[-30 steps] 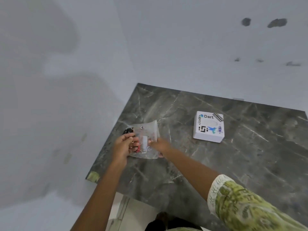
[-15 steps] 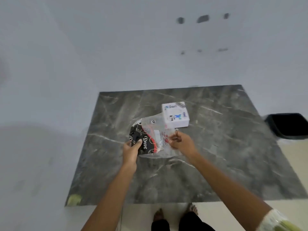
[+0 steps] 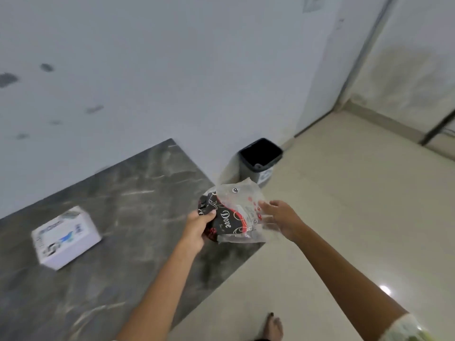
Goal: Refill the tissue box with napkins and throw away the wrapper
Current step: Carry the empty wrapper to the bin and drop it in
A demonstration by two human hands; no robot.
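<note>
A crumpled plastic wrapper [image 3: 236,212], clear with a black and red printed end, hangs in the air over the table's right edge. My left hand [image 3: 199,226] pinches its black end. My right hand [image 3: 280,217] holds the clear end, fingers spread along the plastic. A white tissue box [image 3: 65,238] with stickers lies closed on the dark marble table [image 3: 138,207], far to the left of both hands. A black waste bin [image 3: 261,158] stands open on the floor by the wall, beyond the wrapper.
The table's corner lies just below the wrapper. Pale tiled floor [image 3: 344,217] stretches to the right. A bare foot [image 3: 273,326] shows at the bottom. White walls run behind the table and bin.
The view has swung right: the tissue box has slid to the far left and the bin has come to the centre. Both hands have carried the wrapper rightwards past the table's edge.
</note>
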